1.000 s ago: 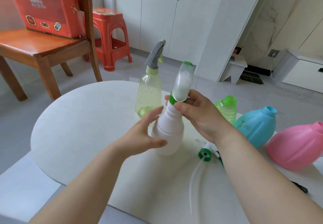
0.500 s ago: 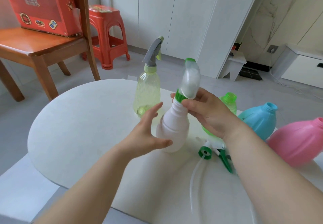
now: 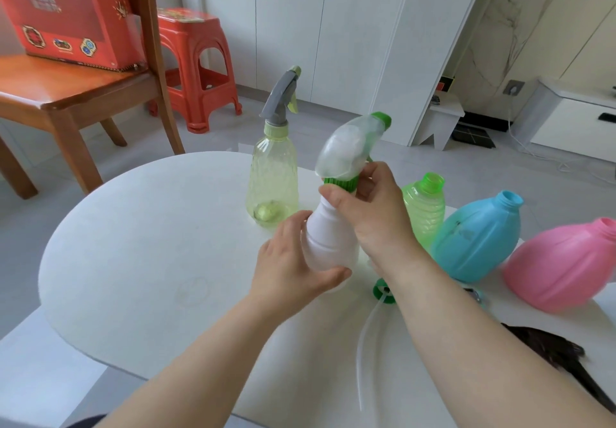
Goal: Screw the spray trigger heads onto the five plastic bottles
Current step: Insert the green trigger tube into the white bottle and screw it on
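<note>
Between both hands, the white bottle (image 3: 328,244) stood upright on the table (image 3: 133,244). The left hand (image 3: 290,271) wrapped its body, and the right hand (image 3: 373,214) pinched the collar (image 3: 341,182) of its trigger head (image 3: 350,147), seemingly seated on the neck. Just right of that grip sat the open-necked green bottle (image 3: 425,214), blue bottle (image 3: 480,237) and pink bottle (image 3: 563,260).

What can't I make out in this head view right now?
Head view:
Seating of the green screw collar on the white plastic bottle: covered by the right hand.
Loose green-collared trigger head: body behind the right forearm.
Pink plastic bottle: cut by the right edge.
Dark object at lower right: blurred.
</note>
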### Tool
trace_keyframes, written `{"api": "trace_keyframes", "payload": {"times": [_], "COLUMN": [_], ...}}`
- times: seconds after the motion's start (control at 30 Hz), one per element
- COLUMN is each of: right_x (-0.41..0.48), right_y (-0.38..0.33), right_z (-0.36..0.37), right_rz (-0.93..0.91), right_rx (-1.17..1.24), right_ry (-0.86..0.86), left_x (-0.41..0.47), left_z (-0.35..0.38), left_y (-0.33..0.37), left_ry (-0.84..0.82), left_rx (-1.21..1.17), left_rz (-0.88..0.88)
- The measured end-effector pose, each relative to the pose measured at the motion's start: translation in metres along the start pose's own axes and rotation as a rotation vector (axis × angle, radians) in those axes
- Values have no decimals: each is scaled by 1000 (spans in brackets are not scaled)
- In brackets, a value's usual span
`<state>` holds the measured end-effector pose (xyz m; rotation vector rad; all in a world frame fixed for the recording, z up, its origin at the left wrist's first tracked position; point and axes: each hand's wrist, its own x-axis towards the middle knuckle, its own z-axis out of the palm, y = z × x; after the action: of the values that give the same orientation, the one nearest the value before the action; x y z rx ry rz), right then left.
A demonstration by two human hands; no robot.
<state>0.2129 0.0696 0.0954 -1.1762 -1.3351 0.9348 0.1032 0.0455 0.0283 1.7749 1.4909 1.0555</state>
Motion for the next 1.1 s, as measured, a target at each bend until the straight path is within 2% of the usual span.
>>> {"api": "trace_keyframes", "payload": {"times": [0.07,0.13,0.2,0.27,0.4,0.47,0.6,0.73,0.8,0.9,1.0,1.07,1.1], "right_x": [3,5,5,5,0,-1,11,13,10,8,3,-1,-1], "right_y": [-3,-5,-6,-5,2,5,0,2,2,4,1,1,2], "right_z": [-7,-14,-16,-15,-1,3,-13,-21,-18,-12,0,8,9], "right_rz": [78,151,179,170,2,-24,109,169,175,167,48,-24,-38], "right_rx": [144,273,312,302,123,102,154,334,406,359,83,-15,-23], "right_ry": [-170,-423,-566,-510,-166,-143,-307,-494,-519,-338,-24,59,62], "left_x": [5,10,13,12,1,0,5,6,8,10,2,-4,-4], "left_z": [-15,-28,-34,-31,-4,-4,-40,-41,-33,-24,-4,5,5], "left_y": [-1,-1,-2,-2,6,4,-14,-20,-19,-15,-6,0,-1], "left_ry": [-199,-362,-423,-313,117,91,-297,-316,-343,-279,-26,106,95], "left_rx": [-159,-302,-340,-309,-42,-56,-244,-269,-323,-351,-153,3,10], "left_rz": [51,48,21,4,-50,-26,-22,1,-6,-26,-69,-72,-52]}}
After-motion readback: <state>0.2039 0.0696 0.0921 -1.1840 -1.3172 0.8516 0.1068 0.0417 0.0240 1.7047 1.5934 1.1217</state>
